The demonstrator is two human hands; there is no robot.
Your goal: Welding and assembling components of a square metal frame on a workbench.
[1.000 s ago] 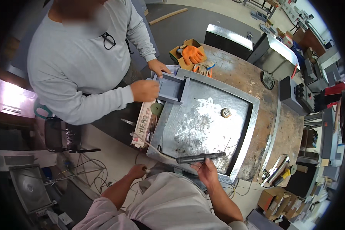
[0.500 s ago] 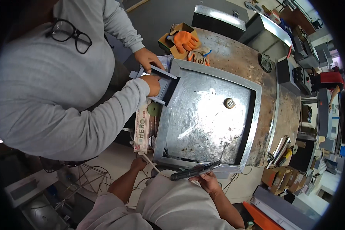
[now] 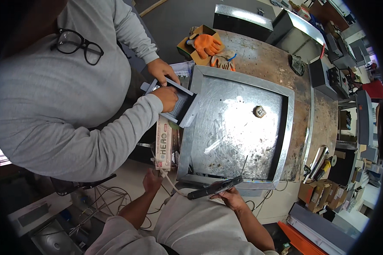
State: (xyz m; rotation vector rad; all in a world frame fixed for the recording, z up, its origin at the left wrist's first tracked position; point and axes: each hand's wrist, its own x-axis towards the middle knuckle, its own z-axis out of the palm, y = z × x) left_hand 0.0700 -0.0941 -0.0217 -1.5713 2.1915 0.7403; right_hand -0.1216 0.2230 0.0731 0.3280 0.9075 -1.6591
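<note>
My right hand (image 3: 230, 198) grips a black welding electrode holder (image 3: 215, 188), with a thin electrode rod (image 3: 244, 165) standing up from its far end. A pale cable (image 3: 171, 183) runs from the holder's other end toward the long electrode box (image 3: 163, 146). My left hand (image 3: 152, 181) is at that box's near end, beside the cable; its fingers look curled, and what they hold is hidden. Before me lies a square metal frame with a raised rim (image 3: 184, 157). On its shiny panel sits a small round metal piece (image 3: 259, 111).
At the left a co-worker in a grey sleeve (image 3: 119, 127) holds a small metal tray (image 3: 190, 110) against the frame's edge. Orange gloves (image 3: 207, 45) lie in and by a carton (image 3: 184, 49). Sheet-metal boxes (image 3: 242, 23) stand at the back; cardboard boxes (image 3: 323, 193) are at the right.
The view has shifted slightly. My left hand has risen toward the box's near end. The co-worker's tray has shifted and now covers most of a green disc. My right hand keeps the holder.
</note>
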